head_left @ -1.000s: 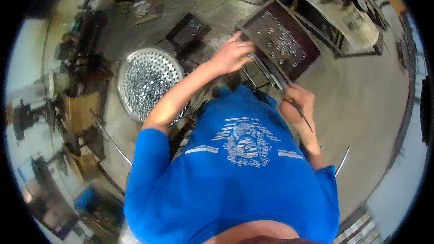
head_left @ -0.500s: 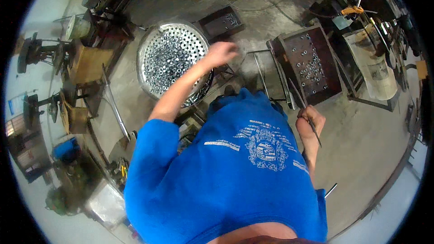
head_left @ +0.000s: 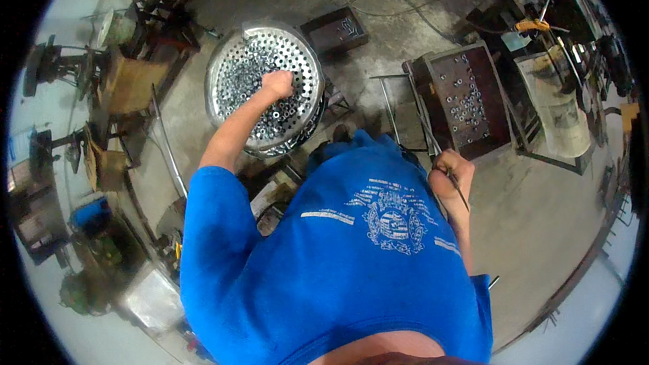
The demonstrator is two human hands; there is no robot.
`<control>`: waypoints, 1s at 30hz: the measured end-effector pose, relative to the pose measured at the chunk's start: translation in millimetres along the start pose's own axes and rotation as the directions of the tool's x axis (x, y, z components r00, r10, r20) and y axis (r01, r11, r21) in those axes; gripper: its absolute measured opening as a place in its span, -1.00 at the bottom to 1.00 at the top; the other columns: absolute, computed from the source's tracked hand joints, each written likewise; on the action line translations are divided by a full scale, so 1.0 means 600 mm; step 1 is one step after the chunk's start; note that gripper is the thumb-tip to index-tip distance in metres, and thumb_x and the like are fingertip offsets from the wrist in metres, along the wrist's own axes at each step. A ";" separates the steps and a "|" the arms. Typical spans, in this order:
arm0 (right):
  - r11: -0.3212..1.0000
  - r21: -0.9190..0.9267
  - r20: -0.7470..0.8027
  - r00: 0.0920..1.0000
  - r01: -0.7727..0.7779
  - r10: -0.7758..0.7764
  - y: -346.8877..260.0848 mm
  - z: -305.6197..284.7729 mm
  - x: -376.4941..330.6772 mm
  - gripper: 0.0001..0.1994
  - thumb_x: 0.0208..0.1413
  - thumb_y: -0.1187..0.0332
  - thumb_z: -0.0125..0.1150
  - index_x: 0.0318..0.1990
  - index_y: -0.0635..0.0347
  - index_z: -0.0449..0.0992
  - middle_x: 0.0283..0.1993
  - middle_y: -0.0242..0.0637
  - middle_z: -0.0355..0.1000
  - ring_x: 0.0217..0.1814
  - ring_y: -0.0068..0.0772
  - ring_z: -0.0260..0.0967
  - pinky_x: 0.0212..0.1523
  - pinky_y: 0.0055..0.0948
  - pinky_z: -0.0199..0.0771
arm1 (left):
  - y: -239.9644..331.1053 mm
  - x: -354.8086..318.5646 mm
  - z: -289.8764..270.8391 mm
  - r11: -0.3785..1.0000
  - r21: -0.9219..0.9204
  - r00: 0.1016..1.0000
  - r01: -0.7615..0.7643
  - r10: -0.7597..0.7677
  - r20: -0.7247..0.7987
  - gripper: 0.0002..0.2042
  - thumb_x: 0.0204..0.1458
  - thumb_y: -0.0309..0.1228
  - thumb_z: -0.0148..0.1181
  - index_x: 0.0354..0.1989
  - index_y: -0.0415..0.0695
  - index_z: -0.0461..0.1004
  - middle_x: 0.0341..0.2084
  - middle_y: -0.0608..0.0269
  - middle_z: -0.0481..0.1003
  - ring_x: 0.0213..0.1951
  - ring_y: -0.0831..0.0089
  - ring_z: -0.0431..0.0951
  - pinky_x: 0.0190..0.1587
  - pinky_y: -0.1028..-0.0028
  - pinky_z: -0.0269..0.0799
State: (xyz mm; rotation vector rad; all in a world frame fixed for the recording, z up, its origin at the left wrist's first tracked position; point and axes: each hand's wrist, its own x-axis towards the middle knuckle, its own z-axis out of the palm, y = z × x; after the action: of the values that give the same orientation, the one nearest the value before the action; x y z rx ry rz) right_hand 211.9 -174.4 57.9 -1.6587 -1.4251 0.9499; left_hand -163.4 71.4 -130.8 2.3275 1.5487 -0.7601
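A round, perforated metal tray (head_left: 305, 71) on the left holds a heap of small metal nuts (head_left: 236, 78). Over the right part of that heap is my left hand (head_left: 277, 84), its fingers curled closed; whatever they grip, if anything, is hidden. On the right, my right hand (head_left: 451, 172) is wrapped round a thin dark metal rod (head_left: 433, 136). The rod slants up and left from the fist, beside a dark rectangular metal bin (head_left: 499, 71). Scattered nuts (head_left: 468, 105) lie in the bin.
A smaller dark box (head_left: 318, 44) with several metal pieces stands just beyond the tray. Between tray and bin is a metal frame (head_left: 387, 105). A long metal bar (head_left: 169, 142) lies at the left, and a cable (head_left: 412, 10) loops across the far floor.
My left hand has swung left from beyond the tray's right rim to above the nuts. My right hand, still round the rod, has shifted slightly left.
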 end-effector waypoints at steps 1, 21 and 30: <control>1.000 0.010 -0.002 1.000 -0.011 0.011 0.001 0.001 -0.005 -0.82 -0.30 0.39 0.05 -0.65 0.31 0.23 -0.64 -0.30 0.11 -0.59 -0.46 0.03 -0.55 -0.43 0.00 | 0.004 0.001 0.001 1.000 0.005 1.000 0.008 -0.008 0.023 -0.73 -0.13 -0.26 0.18 -0.31 -0.18 0.56 -0.28 0.04 0.57 -0.20 0.16 0.59 -0.18 0.19 0.52; 0.948 0.158 0.181 0.935 0.277 -0.304 -0.072 0.011 0.032 -0.79 -0.31 0.40 0.11 -0.63 0.26 0.19 -0.61 -0.22 0.10 -0.60 -0.23 0.10 -0.57 -0.33 0.03 | 0.156 -0.153 -0.172 0.087 -0.936 0.879 -0.342 0.381 -0.286 -0.74 -0.07 -0.66 0.24 -0.16 -0.34 0.44 -0.31 0.20 0.55 -0.16 0.49 0.54 -0.07 0.52 0.45; 0.918 0.257 0.288 0.883 0.302 -0.371 -0.076 0.009 0.042 -0.77 -0.27 0.39 0.17 -0.61 0.28 0.22 -0.60 -0.16 0.15 -0.56 -0.10 0.18 -0.55 -0.26 0.10 | 0.191 -0.173 -0.211 0.187 -0.818 0.769 -0.543 0.502 -0.396 -0.76 -0.12 -0.66 0.25 -0.20 -0.27 0.52 -0.23 0.21 0.58 -0.14 0.48 0.55 -0.04 0.47 0.46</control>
State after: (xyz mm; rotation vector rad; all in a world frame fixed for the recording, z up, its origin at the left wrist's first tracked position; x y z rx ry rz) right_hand 189.8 -144.0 94.4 -1.0825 -1.7053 1.1620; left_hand -54.0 3.2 22.1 1.6986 0.6509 0.3299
